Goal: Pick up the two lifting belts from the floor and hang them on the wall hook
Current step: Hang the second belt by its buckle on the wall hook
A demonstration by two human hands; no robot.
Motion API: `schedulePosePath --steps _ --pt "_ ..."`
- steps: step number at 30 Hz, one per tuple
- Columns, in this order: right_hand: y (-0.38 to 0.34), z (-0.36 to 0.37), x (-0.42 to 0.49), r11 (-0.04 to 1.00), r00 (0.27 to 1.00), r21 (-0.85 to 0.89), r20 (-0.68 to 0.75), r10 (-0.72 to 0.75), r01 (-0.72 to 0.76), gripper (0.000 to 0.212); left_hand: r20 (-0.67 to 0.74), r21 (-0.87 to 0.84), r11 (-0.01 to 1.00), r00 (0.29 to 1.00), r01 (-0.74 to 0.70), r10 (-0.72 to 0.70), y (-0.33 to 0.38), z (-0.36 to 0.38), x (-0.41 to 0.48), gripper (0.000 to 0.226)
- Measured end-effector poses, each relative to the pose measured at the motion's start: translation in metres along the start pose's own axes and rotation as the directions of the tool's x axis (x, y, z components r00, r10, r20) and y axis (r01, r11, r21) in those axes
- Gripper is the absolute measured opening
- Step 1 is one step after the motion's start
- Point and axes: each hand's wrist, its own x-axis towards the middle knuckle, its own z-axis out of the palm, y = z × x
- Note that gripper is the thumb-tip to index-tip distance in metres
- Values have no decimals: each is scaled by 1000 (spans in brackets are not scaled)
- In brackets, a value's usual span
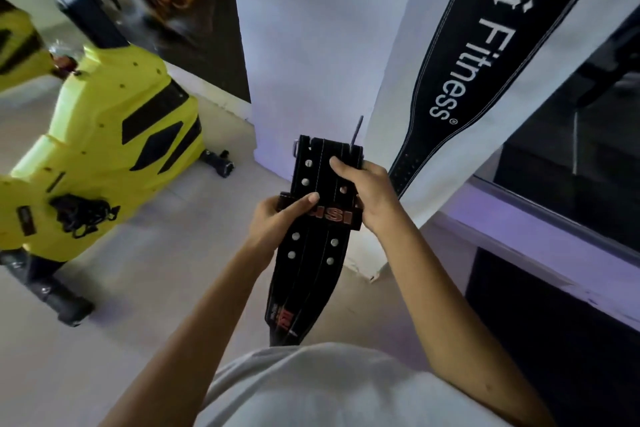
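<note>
A black leather lifting belt with white stitch lines, silver rivets and red lettering (313,239). A second, long black belt with white edge stitching and white lettering (481,55) against a white wall (311,45). A bright yellow exercise machine with black panels (104,149). Pale beige floor (173,288). A white shirt (329,388).

The lifting belt (313,239) looks like matt black leather with pale stitching, shiny metal rivets and a metal buckle prong. The hanging belt (485,55) is smoother black leather, white-stitched. The exercise bike's housing (104,135) is glossy yellow plastic. The floor (166,288) looks smooth, matt.
</note>
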Motion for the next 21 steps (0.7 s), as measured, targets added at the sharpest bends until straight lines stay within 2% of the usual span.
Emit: schedulePosePath --steps 3,7,10,14,21 --pt "-18 -3 -9 998 998 12 35 -58 58 22 -32 -30 995 995 -99 98 14 8 -5 31" --pt "-4 0 -35 999 990 32 139 -2 -2 31 -53 -64 980 981 -189 186 22 6 -6 34" --pt "21 0 -56 997 983 63 181 24 -36 32 -46 -72 982 984 -174 171 20 5 -9 33" --pt "50 -1 -67 999 993 45 121 -13 8 40 -29 -113 986 992 -122 119 12 7 -14 36" --pt "75 4 -77 985 989 -161 143 -40 63 53 -45 -81 988 991 -132 129 21 8 -12 33"
